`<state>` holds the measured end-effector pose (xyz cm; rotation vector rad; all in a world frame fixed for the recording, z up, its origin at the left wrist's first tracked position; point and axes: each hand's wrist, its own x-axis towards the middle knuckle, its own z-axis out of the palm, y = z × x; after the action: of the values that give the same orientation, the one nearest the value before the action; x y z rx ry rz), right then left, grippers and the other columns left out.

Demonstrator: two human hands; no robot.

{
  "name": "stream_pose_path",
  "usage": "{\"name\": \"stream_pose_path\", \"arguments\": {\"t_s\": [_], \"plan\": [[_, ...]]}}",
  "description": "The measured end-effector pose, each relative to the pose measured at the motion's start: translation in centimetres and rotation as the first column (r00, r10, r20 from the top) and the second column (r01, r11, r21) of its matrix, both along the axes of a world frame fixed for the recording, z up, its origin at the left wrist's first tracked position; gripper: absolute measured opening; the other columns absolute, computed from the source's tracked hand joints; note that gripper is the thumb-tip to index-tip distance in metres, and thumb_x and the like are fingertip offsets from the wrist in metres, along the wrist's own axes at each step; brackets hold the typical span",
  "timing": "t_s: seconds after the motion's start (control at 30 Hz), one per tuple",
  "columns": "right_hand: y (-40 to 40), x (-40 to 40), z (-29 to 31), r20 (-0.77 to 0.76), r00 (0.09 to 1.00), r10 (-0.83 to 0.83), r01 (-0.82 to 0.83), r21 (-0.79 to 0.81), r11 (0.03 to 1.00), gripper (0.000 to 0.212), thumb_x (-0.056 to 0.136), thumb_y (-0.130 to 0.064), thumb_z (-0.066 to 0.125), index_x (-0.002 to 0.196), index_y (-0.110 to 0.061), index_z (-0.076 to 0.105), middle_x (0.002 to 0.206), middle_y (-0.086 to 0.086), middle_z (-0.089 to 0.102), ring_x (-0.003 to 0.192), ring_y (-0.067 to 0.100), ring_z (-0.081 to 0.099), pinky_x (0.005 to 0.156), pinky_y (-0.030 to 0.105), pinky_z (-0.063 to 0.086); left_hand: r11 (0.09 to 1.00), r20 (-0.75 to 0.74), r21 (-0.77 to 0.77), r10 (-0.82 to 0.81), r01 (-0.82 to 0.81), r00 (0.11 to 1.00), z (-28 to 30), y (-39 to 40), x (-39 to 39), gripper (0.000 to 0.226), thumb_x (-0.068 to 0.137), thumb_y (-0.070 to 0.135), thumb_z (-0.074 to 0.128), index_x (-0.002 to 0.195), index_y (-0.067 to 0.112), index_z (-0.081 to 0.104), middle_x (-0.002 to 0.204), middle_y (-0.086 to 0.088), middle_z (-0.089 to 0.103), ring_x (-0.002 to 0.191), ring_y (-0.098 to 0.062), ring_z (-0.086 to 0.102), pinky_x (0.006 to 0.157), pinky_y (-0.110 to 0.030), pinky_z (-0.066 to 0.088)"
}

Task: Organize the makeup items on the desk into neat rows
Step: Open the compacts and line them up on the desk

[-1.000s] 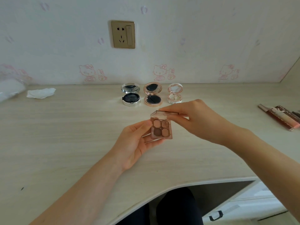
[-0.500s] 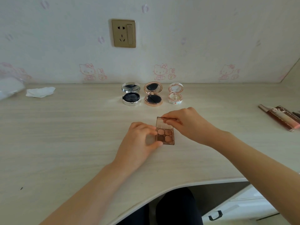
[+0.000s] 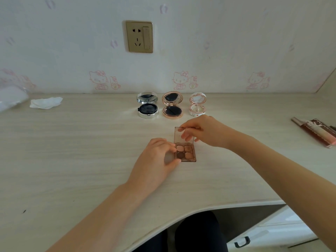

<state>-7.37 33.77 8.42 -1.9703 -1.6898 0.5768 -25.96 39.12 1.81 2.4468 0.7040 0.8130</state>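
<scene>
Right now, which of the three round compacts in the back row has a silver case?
The left one, the silver compact. It holds a black cushion. The middle compact is rose gold, and the right compact is smaller, pale pink and white.

Gold wall socket (image 3: pixel 139 36) sitting on pale wallpaper with pink cartoon cat prints (image 3: pixel 181 80). Crumpled white tissue (image 3: pixel 46 102) lying at the desk's far left, near a blurred clear plastic bag (image 3: pixel 11 99) at frame edge. White drawer with a dark handle (image 3: pixel 242 242) showing below the desk edge.
</scene>
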Motion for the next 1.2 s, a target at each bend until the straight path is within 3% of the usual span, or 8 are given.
{"name": "stream_pose_path", "arguments": {"t_s": [0.13, 0.23, 0.3, 0.47, 0.63, 0.83, 1.1, 1.2], "plan": [[0.0, -0.1, 0.1, -0.037, 0.999, -0.008, 0.008, -0.016, 1.000, 0.024, 0.097, -0.012, 0.048, 0.114, -0.012, 0.066, 0.086, -0.004, 0.071, 0.083, 0.013, 0.069, 0.077, 0.025, 0.056, 1.000, 0.001, -0.007, 0.004, -0.004, 1.000, 0.1, 0.0, 0.0, 0.023, 0.073, 0.020, 0.080, 0.094, 0.014, 0.070, 0.105, 0.008, 0.067, 0.110, -0.009, 0.052, 0.091, 0.003, 0.023], [-0.4, 0.0, -0.2, 0.016, 0.999, -0.037, 0.037, -0.008, 0.999, 0.030, 0.096, -0.022, 0.051, 0.125, -0.021, 0.060, 0.100, -0.005, 0.070, 0.086, 0.006, 0.065, 0.083, 0.023, 0.052, 1.000, 0.010, -0.022, 0.013, -0.013, 1.000, 0.2, -0.1, -0.1, 0.024, 0.073, 0.021, 0.079, 0.094, 0.015, 0.070, 0.105, 0.008, 0.067, 0.107, -0.008, 0.053, 0.089, 0.003, 0.025], [-1.2, 0.0, -0.7, 0.063, 0.993, -0.097, 0.095, 0.029, 0.995, 0.039, 0.095, -0.028, 0.053, 0.134, -0.025, 0.051, 0.113, -0.007, 0.065, 0.095, 0.005, 0.061, 0.088, 0.020, 0.045, 1.000, 0.013, -0.024, 0.017, -0.017, 1.000, 0.2, -0.2, -0.1, 0.024, 0.073, 0.020, 0.079, 0.094, 0.016, 0.070, 0.104, 0.008, 0.067, 0.105, -0.008, 0.053, 0.089, 0.002, 0.026], [-4.3, -1.3, -3.0, 0.082, 0.975, -0.207, 0.197, 0.123, 0.973, 0.050, 0.095, -0.027, 0.053, 0.142, -0.017, 0.039, 0.131, -0.001, 0.058, 0.119, 0.015, 0.054, 0.100, 0.028, 0.043, 1.000, 0.024, -0.027, 0.015, -0.014, 1.000, 0.1, -0.2, -0.1, 0.023, 0.073, 0.020, 0.078, 0.095, 0.018, 0.070, 0.102, 0.009, 0.067, 0.104, -0.008, 0.054, 0.089, -0.007, 0.034], [-7.0, -3.2, -4.3, 0.157, 0.969, -0.190, 0.162, 0.177, 0.971, 0.049, 0.096, -0.030, 0.052, 0.142, -0.021, 0.038, 0.137, -0.004, 0.051, 0.126, 0.014, 0.045, 0.100, 0.017, 0.032, 1.000, 0.019, -0.011, 0.021, -0.021, 1.000, -0.1, -0.2, 0.0, 0.024, 0.073, 0.021, 0.078, 0.095, 0.018, 0.071, 0.103, 0.009, 0.067, 0.105, -0.010, 0.055, 0.091, -0.014, 0.038], [-7.5, -4.2, -5.5, 0.266, 0.946, -0.184, 0.129, 0.211, 0.969, 0.052, 0.095, -0.030, 0.053, 0.143, -0.017, 0.037, 0.143, -0.003, 0.044, 0.134, 0.014, 0.034, 0.101, 0.008, 0.015, 0.998, -0.002, -0.046, 0.043, -0.044, 0.999, 0.0, -0.4, -0.1, 0.024, 0.077, 0.024, 0.077, 0.099, 0.020, 0.069, 0.115, 0.006, 0.065, 0.119, -0.008, 0.051, 0.095, -0.006, 0.028], [-4.6, -4.4, -5.5, 0.193, 0.968, -0.160, 0.108, 0.255, 0.961, 0.044, 0.093, -0.013, 0.055, 0.136, -0.013, 0.048, 0.131, 0.003, 0.055, 0.121, 0.021, 0.050, 0.100, 0.022, 0.035, 0.987, -0.040, -0.112, 0.110, -0.114, 0.993, 0.6, 0.4, -0.4, 0.029, 0.084, 0.019, 0.068, 0.113, 0.024, 0.064, 0.113, 0.009, 0.067, 0.109, -0.012, 0.059, 0.090, -0.018, 0.042], [-2.3, -4.8, -5.5, 0.149, 0.977, -0.152, 0.107, 0.275, 0.956, 0.043, 0.090, -0.007, 0.055, 0.132, -0.013, 0.051, 0.127, 0.004, 0.056, 0.118, 0.022, 0.052, 0.097, 0.025, 0.040, 0.978, -0.044, -0.119, 0.166, -0.170, 0.985, 0.9, 1.7, -0.7, 0.030, 0.086, 0.017, 0.066, 0.115, 0.022, 0.063, 0.112, 0.007, 0.068, 0.106, -0.013, 0.061, 0.085, -0.017, 0.042]]}}
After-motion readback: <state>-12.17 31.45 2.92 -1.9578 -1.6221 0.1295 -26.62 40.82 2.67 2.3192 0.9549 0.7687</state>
